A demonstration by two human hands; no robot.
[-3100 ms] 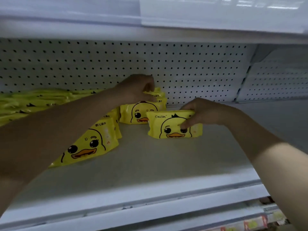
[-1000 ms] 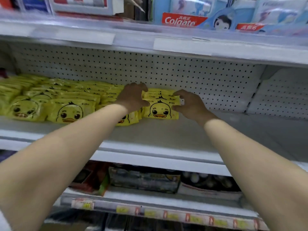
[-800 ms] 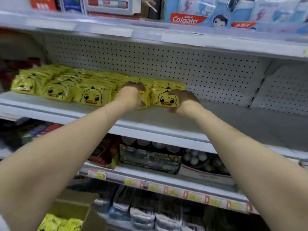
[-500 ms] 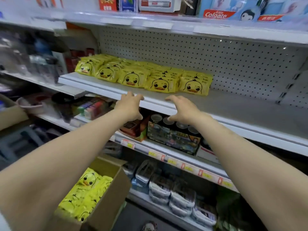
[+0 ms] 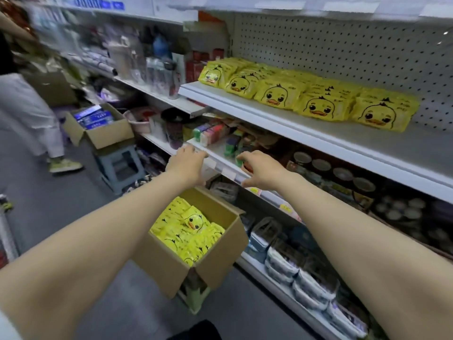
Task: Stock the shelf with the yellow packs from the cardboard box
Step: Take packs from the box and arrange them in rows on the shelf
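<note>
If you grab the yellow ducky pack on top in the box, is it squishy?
Probably squishy: the yellow duck-face pack looks puffy, lying tilted in the brown cardboard box. Maybe slippery; its wrapper looks shiny.

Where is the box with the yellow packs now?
The box sits low at centre of the head view, below the left hand and right hand, beside the lower shelves.

Glossy plastic yellow packs; matt cardboard box; smooth shelf.
</note>
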